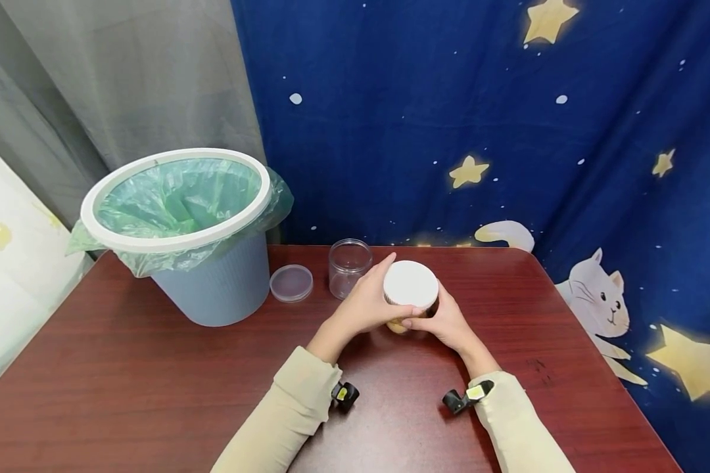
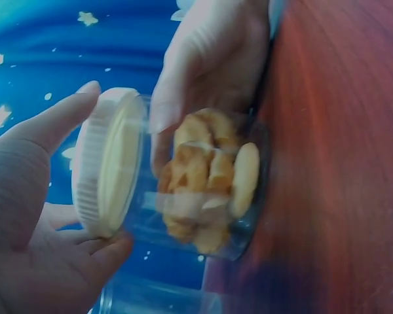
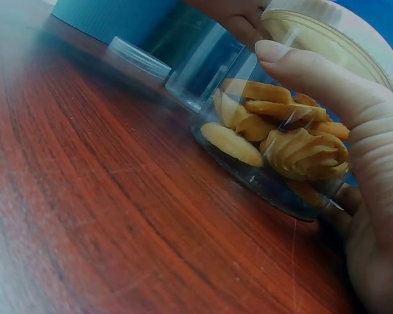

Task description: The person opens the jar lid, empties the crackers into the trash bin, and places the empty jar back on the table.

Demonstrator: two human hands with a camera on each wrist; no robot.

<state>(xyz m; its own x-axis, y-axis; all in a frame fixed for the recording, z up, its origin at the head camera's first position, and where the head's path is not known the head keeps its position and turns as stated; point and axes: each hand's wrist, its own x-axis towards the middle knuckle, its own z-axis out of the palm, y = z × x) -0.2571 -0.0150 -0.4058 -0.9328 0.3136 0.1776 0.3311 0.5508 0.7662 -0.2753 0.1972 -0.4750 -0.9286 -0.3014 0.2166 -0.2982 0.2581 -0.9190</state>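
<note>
A clear jar point(image 3: 242, 173) with golden cookies point(image 3: 308, 154) inside stands upright on the table, in front of the person. Its ribbed white lid point(image 1: 411, 282) sits at the mouth, a little tilted in the left wrist view. My left hand point(image 1: 363, 303) grips this lid, thumb on one side and fingers on the other. Lower down, my right hand point(image 1: 449, 322) holds the jar's body, its thumb and fingers curled round the clear wall. Both hands hide much of the jar in the head view.
Just behind my left hand stands a second clear jar point(image 1: 348, 259), uncovered. A clear round lid point(image 1: 291, 284) lies to its left. Farther left is a blue bin point(image 1: 219, 292) with a green liner. A starry blue curtain point(image 1: 390, 131) hangs along the table's far edge.
</note>
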